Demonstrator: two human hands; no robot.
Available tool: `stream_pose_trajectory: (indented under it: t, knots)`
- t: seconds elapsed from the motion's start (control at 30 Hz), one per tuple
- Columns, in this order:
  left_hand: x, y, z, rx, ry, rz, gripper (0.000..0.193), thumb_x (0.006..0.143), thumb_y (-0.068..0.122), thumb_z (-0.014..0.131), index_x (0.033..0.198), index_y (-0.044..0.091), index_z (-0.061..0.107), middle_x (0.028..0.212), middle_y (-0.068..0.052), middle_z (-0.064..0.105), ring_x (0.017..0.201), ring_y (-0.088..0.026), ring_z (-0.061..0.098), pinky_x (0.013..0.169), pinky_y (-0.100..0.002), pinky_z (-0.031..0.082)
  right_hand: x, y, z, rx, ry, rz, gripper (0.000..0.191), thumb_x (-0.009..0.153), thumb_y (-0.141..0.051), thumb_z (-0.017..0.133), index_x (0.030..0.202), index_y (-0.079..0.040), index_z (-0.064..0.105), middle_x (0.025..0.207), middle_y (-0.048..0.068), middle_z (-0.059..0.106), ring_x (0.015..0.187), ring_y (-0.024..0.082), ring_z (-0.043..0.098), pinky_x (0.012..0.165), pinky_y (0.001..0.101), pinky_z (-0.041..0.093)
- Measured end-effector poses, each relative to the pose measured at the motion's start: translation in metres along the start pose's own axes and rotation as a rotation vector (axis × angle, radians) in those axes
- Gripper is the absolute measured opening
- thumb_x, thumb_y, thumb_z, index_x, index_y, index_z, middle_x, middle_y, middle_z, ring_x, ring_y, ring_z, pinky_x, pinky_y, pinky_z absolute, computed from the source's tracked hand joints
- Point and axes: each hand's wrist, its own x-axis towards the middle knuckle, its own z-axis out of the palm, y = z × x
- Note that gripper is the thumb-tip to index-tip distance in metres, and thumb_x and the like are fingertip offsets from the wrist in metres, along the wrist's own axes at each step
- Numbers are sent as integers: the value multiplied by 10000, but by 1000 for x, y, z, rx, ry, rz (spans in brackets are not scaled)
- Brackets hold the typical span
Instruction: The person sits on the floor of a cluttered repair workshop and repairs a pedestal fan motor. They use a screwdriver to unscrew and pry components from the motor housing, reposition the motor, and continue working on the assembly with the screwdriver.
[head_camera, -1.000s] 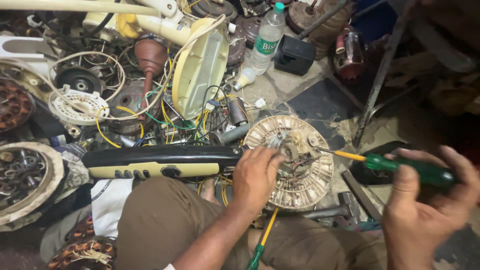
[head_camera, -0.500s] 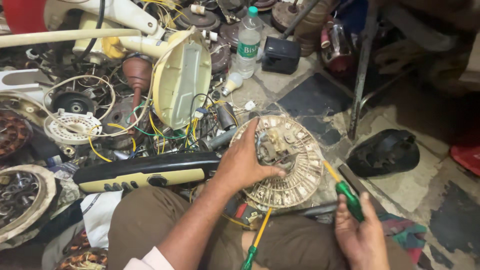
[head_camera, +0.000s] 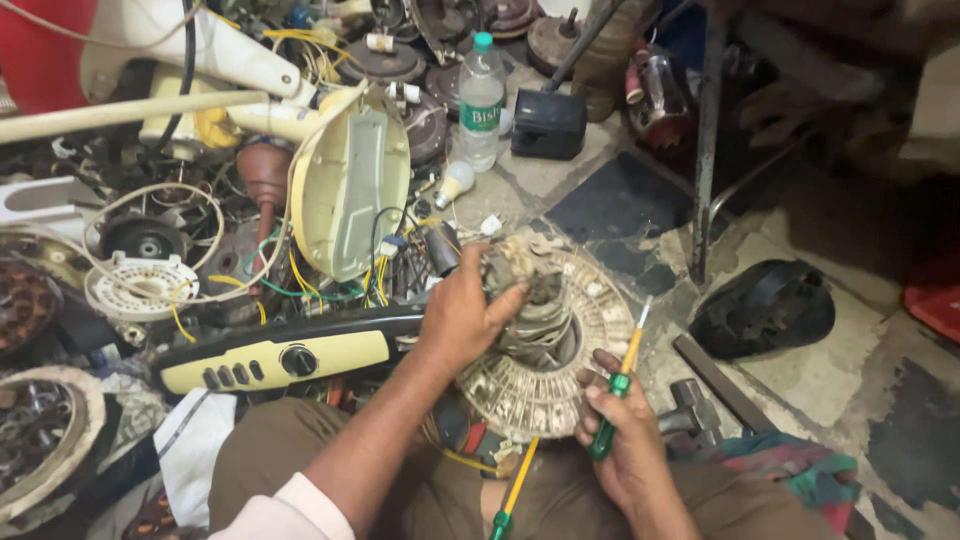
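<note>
Now the left hand (head_camera: 465, 315) grips the motor (head_camera: 545, 335) on the lap (tilted up more than before), and the right hand (head_camera: 625, 440), drawn back, is closed around the screwdriver (head_camera: 618, 385) beside its rim.

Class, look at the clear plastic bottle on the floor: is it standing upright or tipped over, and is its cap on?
Upright and capped: the plastic bottle stands on its base, green cap on top.

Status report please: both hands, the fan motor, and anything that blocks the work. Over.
Left hand grips the top of the dusty fan motor. Right hand holds a green-handled screwdriver, tip up beside the motor rim. Nothing between tool and motor.
</note>
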Motion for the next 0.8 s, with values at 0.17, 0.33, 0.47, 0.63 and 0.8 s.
stream_pose_trajectory:
  t: [0.17, 0.33, 0.47, 0.63, 0.8]
  knots:
    - [53, -6, -17, -196, 79, -119, 556, 978, 485, 574, 1230, -11, 564, 1073, -247, 731, 1024, -382, 718, 888, -448, 540, 1, -4, 27, -260, 53, -36, 683, 812, -141, 708, 1451, -139, 466, 1330, 126, 677, 524, 96, 509, 449, 267, 450]
    - [94, -20, -21, -421, -318, -544, 724, 959, 602, 492, 1247, -16, 737, 1197, -189, 697, 1103, -291, 660, 928, -395, 485, 1, -6, 49, -268, -33, -159, 702, 837, -158, 728, 1486, -100, 468, 1363, 152, 669, 570, 81, 548, 464, 250, 469]
    - [77, -25, 1, -182, -319, -559, 756, 941, 614, 502, 1317, -32, 618, 1280, -261, 651, 1182, -377, 647, 969, -472, 517, 1, 3, 53, -290, -3, -154, 676, 843, -148, 723, 1473, -65, 492, 1307, 166, 690, 583, 84, 549, 465, 259, 464]
    - [74, -22, -4, 182, -329, -391, 849, 922, 708, 470, 1298, -28, 664, 1287, -319, 679, 1249, -417, 650, 1079, -462, 481, -2, 14, 39, -219, 89, -119, 595, 886, -181, 663, 1444, -56, 498, 1076, 107, 685, 537, 124, 529, 471, 288, 481]
    - [33, -31, -30, -51, 23, -55, 650, 977, 504, 562, 1353, -26, 565, 1276, -268, 639, 1188, -422, 624, 1009, -465, 467, -24, 27, 16, -75, 17, -157, 529, 938, -192, 565, 1428, 4, 523, 829, 84, 617, 602, 141, 602, 499, 302, 521]
